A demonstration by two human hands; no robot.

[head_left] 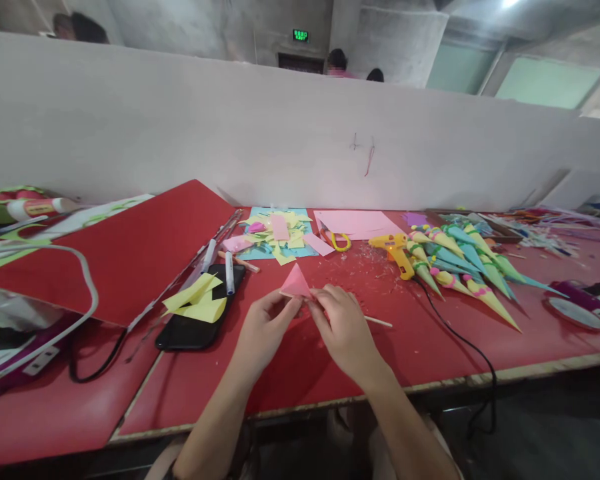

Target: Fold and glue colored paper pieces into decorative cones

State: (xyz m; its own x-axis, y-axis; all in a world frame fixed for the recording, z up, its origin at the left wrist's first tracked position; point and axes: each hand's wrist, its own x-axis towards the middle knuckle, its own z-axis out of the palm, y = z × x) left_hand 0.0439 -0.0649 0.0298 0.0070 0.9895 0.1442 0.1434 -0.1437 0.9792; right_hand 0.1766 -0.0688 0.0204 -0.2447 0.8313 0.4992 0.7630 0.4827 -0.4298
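Note:
A small pink paper triangle (296, 283), its tip pointing away from me, is held just above the red table. My left hand (266, 325) pinches its lower left side with thumb and fingers. On its lower right corner, my right hand (341, 328) is closed too. A thin pale stick (379, 321) sticks out to the right from behind my right hand; whether the hand holds it or it lies on the table, I cannot tell. Left of my left hand, folded yellow paper strips (198, 299) rest on a black phone (190, 333).
A yellow glue gun (394, 252) lies right of centre, its black cord running over the table edge. Beside it are piled paper cones (485, 283). Yellow-handled scissors (340, 243), pink sheets (363, 223) and paper scraps (285, 230) lie behind. A red board (130, 250) leans at left.

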